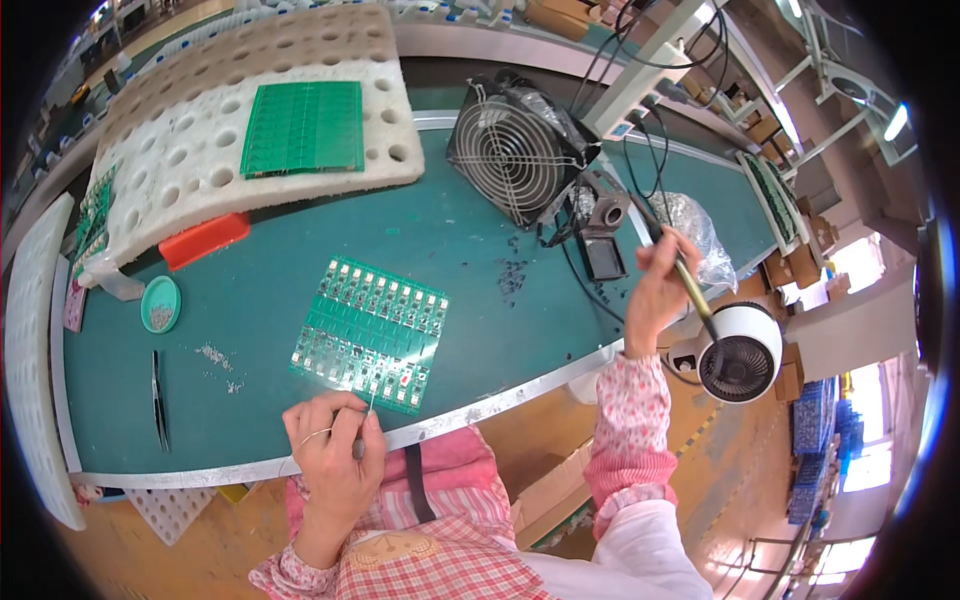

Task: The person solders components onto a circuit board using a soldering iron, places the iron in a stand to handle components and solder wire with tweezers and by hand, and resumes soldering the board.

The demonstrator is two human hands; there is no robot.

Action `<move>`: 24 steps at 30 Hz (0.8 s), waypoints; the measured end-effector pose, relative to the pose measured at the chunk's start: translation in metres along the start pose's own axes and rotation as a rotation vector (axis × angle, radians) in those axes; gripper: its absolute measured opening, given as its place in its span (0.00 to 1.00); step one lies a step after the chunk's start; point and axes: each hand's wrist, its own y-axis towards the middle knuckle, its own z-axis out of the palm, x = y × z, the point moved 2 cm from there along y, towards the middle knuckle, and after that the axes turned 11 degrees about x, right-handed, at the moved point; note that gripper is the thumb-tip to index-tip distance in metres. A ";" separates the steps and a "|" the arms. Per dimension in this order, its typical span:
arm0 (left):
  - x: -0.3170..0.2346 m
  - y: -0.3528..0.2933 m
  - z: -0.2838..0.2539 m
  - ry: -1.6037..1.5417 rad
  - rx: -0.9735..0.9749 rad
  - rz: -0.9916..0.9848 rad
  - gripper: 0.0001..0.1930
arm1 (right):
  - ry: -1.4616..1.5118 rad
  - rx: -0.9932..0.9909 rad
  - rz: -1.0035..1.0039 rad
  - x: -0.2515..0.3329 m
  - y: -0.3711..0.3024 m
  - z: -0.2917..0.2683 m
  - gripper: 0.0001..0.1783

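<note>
My left hand (338,455) is at the table's near edge, by the lower edge of a green circuit board panel (372,330). Its fingers pinch a thin solder wire (373,402), whose end reaches the panel's lower rows. The panel lies flat and carries rows of small white and dark parts. Off to the right, my right hand (660,285) is closed around the olive handle of a soldering iron (688,278). The iron slants up-left towards a soldering iron stand (603,225); its tip end is hard to make out.
A caged black fan (508,150) stands behind the stand. Another green panel (305,128) rests on white holed foam (200,150). Leftward are a red tray (204,241), a green dish (160,305) of small parts and tweezers (158,400). A white round fan (740,355) is right.
</note>
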 end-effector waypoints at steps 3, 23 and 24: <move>0.002 -0.003 -0.004 0.030 -0.009 -0.018 0.03 | -0.102 0.305 -0.005 -0.027 0.014 0.020 0.08; -0.041 -0.013 0.017 -0.013 -0.026 0.217 0.09 | -0.085 1.277 -0.234 0.071 -0.146 -0.019 0.17; -0.039 -0.017 0.017 0.022 -0.018 0.211 0.09 | 0.342 1.089 0.697 0.069 -0.147 -0.011 0.09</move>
